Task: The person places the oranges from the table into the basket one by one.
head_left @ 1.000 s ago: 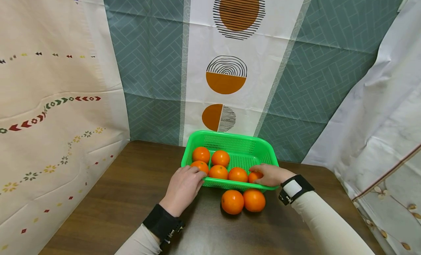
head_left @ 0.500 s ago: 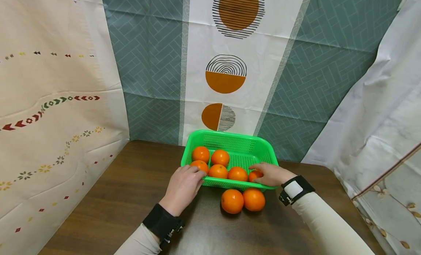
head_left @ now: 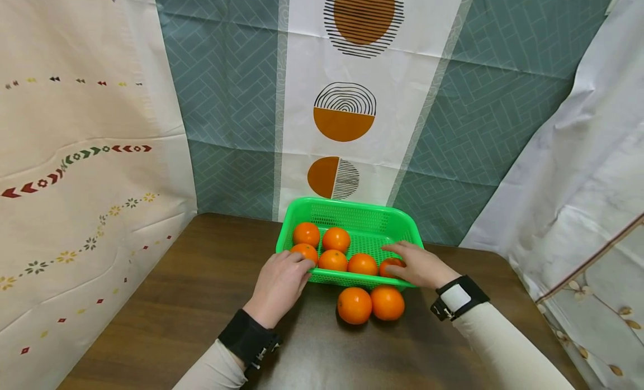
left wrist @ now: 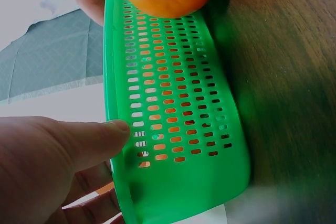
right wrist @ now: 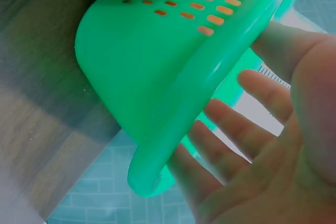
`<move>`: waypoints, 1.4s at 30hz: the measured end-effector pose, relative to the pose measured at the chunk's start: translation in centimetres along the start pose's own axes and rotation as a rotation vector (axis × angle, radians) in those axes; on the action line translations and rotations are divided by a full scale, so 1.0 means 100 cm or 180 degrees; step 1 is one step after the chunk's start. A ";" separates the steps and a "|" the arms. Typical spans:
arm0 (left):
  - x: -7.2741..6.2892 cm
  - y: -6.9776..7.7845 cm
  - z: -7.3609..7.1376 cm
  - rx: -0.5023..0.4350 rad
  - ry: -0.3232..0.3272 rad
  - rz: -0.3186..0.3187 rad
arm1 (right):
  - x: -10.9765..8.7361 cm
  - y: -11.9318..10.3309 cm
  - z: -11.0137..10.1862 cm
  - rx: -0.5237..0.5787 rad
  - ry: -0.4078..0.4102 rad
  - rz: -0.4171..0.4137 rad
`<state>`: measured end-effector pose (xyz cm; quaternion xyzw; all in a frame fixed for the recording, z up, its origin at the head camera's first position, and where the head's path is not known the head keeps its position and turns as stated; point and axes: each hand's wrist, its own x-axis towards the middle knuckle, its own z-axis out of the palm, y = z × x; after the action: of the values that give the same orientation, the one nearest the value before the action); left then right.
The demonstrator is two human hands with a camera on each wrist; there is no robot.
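Green perforated plastic basket sat on dark brown wooden counter, six round glossy oranges inside, along left and near sides. Left hand pinched near-left rim, thumb outside. Right hand hung at right end, fingers spread, gripping nothing; contact with rightmost orange unclear. Two loose oranges lay side by side just before basket. Risk, judged: lifting one-handed could tip load; dragging basket nearer could set loose pair rolling.

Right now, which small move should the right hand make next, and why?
Probably lift the right hand out of the green basket towards the nearer loose orange on the table: the fingers look spread, not gripping the basket's rightmost orange, and two oranges lie outside.
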<state>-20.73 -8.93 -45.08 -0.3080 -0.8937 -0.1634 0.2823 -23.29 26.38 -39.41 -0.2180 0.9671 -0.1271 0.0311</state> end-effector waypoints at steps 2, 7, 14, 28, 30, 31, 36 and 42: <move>0.000 0.000 0.000 -0.0007 -0.0011 -0.0008 | -0.003 -0.002 0.001 -0.0039 0.0129 -0.0021; 0.001 -0.001 0.000 -0.0028 -0.0043 -0.0041 | -0.013 -0.010 0.003 -0.0103 0.0471 -0.0061; 0.001 -0.001 0.000 -0.0015 -0.0018 -0.0021 | -0.031 -0.019 0.011 -0.0197 0.0855 -0.0132; 0.001 0.000 -0.001 -0.0010 -0.0055 -0.0044 | -0.062 -0.024 0.040 -0.0324 0.1294 -0.0411; 0.001 0.000 -0.001 0.0001 -0.0051 -0.0039 | -0.066 -0.026 0.045 -0.0345 0.1348 -0.0449; 0.001 0.000 -0.001 0.0007 -0.0047 -0.0036 | -0.068 -0.026 0.047 -0.0353 0.1373 -0.0470; 0.000 -0.001 -0.001 0.0011 -0.0027 -0.0023 | -0.077 -0.031 0.054 -0.0374 0.1424 -0.0543; 0.000 -0.001 0.000 0.0027 -0.0009 -0.0005 | -0.085 -0.034 0.059 -0.0342 0.1356 -0.0487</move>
<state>-20.83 -9.03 -45.12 -0.3064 -0.8950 -0.1594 0.2823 -13.52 25.66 -44.15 -0.2602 0.9379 -0.1206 -0.1951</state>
